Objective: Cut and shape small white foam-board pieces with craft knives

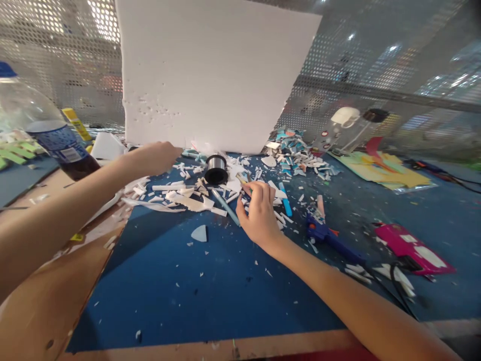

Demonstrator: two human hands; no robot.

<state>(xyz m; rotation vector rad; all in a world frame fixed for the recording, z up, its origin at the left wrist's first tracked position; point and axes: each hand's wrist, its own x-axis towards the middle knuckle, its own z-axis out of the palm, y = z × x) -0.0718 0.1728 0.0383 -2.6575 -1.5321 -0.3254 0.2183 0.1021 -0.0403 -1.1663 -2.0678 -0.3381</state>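
Note:
My left hand (pixel 160 156) is closed just in front of the lower left part of a big white foam board (pixel 214 75); its fingertips are hidden, so I cannot make out what they grip. Among white foam scraps (pixel 190 200), my right hand (pixel 259 210) has its fingers curled in a pinch at a thin yellowish piece (pixel 241 179), whose kind is unclear. A spool of thin wire or thread (pixel 216 169) with black ends stands between the hands. Beside my right thumb lies a pale blue stick (pixel 226 206).
A bottle of dark drink (pixel 62 143) and a yellow glue stick (pixel 76 124) stand at left. Blue and white scraps (pixel 293 150) are heaped behind my right hand. Rightward lie a blue glue gun (pixel 330 238), a pink object (pixel 413 248) and yellow-green sheets (pixel 391 173).

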